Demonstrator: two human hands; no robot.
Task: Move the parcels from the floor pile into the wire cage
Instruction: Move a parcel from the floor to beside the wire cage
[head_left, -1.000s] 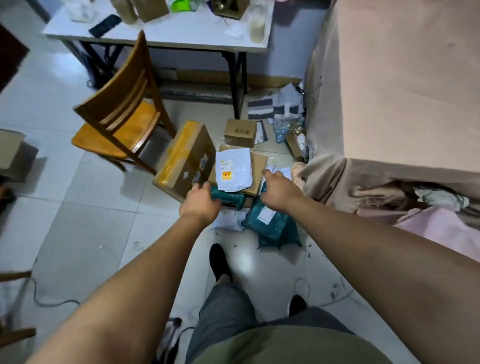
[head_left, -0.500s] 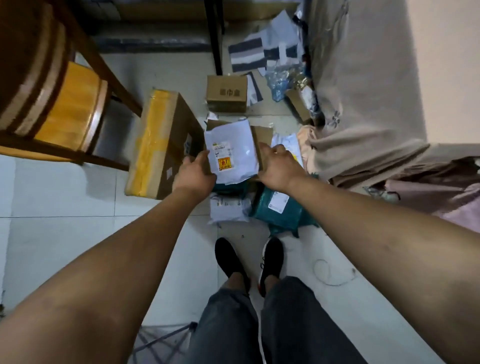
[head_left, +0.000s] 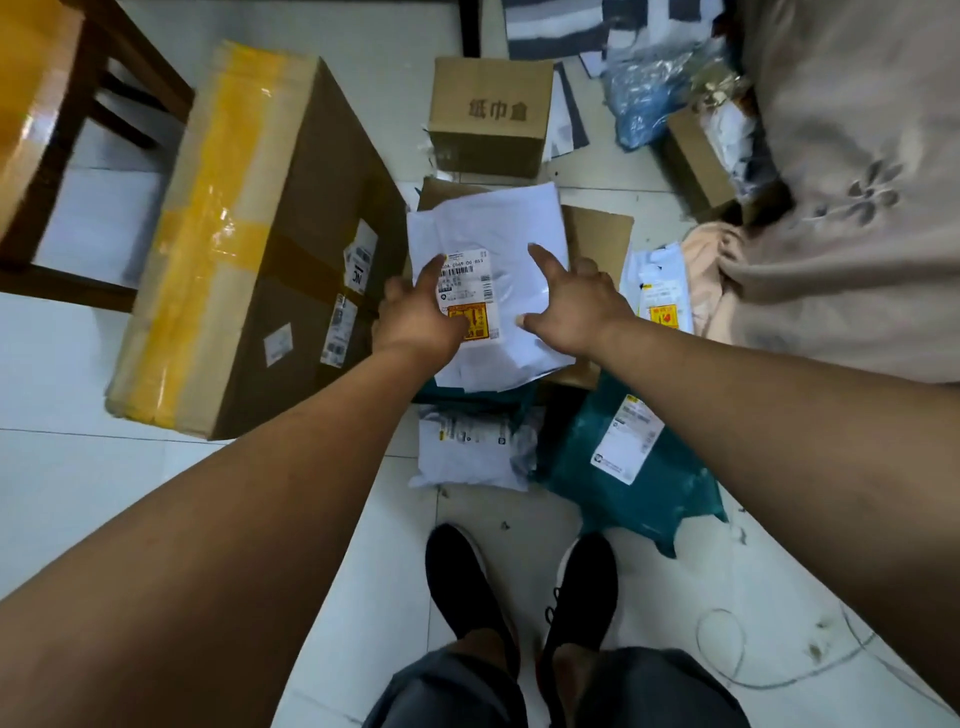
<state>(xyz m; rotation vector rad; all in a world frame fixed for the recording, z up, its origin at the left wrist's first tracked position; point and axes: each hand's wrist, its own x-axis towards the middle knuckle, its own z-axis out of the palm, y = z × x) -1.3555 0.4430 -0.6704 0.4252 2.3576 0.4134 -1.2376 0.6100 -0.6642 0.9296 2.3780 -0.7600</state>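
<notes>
Leaning over the floor (head_left: 104, 493) pile, the person stands with black shoes (head_left: 462, 587) just short of it, both bare arms stretched down. White mailer (head_left: 498, 228) lies topmost, flat on a low brown carton (head_left: 597, 234), label facing up. Left grip (head_left: 418, 317) pinches the mailer at its left edge: thumb pressed on the label, other fingers curled down over the side, next to the big yellow-taped carton (head_left: 249, 234). Right grip (head_left: 582, 312) is spread on the mailer's right half, index finger and thumb straight and flat on the film, remaining fingers bent near the right edge; cannot tell if they hook under. Mailer sits under and between both grips. Nearer the shoes: a small grey mailer (head_left: 467, 457) and a teal mailer (head_left: 613, 467), side by side on the tiles. Small printed carton (head_left: 491, 104) stands beyond the pile.
</notes>
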